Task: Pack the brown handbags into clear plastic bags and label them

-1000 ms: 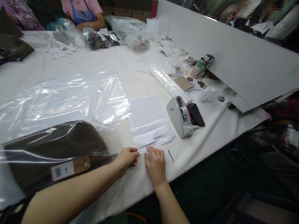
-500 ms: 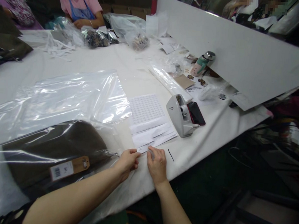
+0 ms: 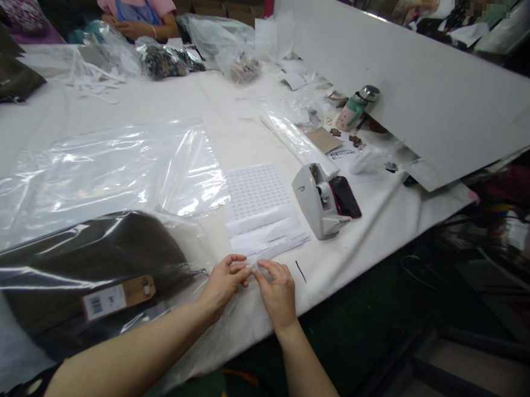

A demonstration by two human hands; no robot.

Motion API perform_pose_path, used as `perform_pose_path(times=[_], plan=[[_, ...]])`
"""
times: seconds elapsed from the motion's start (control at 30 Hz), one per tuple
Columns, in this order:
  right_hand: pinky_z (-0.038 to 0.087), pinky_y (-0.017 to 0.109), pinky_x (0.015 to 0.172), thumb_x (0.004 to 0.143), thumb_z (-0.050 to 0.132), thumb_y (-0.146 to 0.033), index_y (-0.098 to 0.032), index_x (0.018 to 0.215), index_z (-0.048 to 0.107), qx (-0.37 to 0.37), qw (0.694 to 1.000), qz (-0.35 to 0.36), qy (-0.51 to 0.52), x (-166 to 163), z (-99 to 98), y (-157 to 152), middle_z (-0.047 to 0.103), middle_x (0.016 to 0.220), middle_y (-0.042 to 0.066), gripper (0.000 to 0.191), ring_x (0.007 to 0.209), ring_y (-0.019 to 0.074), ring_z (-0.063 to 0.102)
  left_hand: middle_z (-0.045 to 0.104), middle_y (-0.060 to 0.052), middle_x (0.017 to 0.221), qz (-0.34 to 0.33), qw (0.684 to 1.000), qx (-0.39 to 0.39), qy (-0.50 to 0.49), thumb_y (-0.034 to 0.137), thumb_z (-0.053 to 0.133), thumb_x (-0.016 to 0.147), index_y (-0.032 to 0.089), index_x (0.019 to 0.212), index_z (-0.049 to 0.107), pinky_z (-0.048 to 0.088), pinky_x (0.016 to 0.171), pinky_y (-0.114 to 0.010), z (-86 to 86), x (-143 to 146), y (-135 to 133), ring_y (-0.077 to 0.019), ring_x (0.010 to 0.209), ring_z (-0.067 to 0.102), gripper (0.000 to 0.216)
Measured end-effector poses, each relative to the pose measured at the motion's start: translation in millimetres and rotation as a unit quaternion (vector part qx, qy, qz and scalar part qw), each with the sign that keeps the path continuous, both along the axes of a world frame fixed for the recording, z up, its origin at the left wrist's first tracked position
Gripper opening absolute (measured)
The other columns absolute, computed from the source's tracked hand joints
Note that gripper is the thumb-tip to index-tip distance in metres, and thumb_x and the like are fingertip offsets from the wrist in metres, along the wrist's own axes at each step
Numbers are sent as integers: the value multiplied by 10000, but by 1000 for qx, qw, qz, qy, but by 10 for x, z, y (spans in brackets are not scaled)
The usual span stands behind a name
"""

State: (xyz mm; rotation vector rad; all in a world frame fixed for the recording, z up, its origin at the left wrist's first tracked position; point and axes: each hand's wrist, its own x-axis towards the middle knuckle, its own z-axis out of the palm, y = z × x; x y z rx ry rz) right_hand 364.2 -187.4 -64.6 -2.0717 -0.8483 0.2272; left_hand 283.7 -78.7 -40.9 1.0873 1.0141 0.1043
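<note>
My left hand [image 3: 223,281] and my right hand [image 3: 278,292] meet fingertip to fingertip near the table's front edge, both pinched on a small white paper strip [image 3: 255,267] just below the stack of white label sheets [image 3: 263,213]. To the left lies a dark folded garment in a clear plastic bag [image 3: 88,265] with a brown hang tag [image 3: 117,296]. A grey tape dispenser [image 3: 315,201] stands right of the sheets.
A dark phone [image 3: 345,196] lies beside the dispenser. Empty clear bags [image 3: 108,166] spread over the white table [image 3: 199,106]. A white board [image 3: 413,88] leans at the right, a small bottle [image 3: 356,108] under it. A person in pink [image 3: 133,2] works at the far end.
Both hands have lifted slightly off the table and drawn together, fingertips now pinching the small strip pulled away from the label stack.
</note>
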Motion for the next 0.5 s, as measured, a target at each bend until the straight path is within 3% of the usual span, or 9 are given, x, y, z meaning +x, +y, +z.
perform_pose_path(times=[0.13,0.23,0.33,0.5], plan=[[463,345,788,821,610,-222,-215,935,664,-25,999,32,-20,50,79,-62,687,917,40,126,846,213,584,617,10,709,-70,997,17,-13,438,727,592,151,938,523,370,547,-195,62,23,31,-78,564,490,494],[453,333,769,818,603,-157,-218,896,655,-64,992,94,-61,83,164,-105,683,868,23,112,820,209,568,609,1,674,-125,992,26,14,480,670,657,138,901,588,345,513,-206,104,91,71,-95,560,482,428],[448,321,721,835,556,-117,-204,823,648,-94,976,158,-118,86,243,-135,664,767,26,126,763,203,548,547,20,568,-161,985,37,49,431,664,667,125,744,608,292,465,-208,79,192,91,-87,496,427,320],[440,334,732,881,507,-152,-213,809,659,-70,969,128,-199,46,287,-191,667,890,50,179,803,198,538,395,66,429,-172,978,75,95,239,609,672,157,559,508,233,431,-207,-36,310,54,-72,419,318,172]])
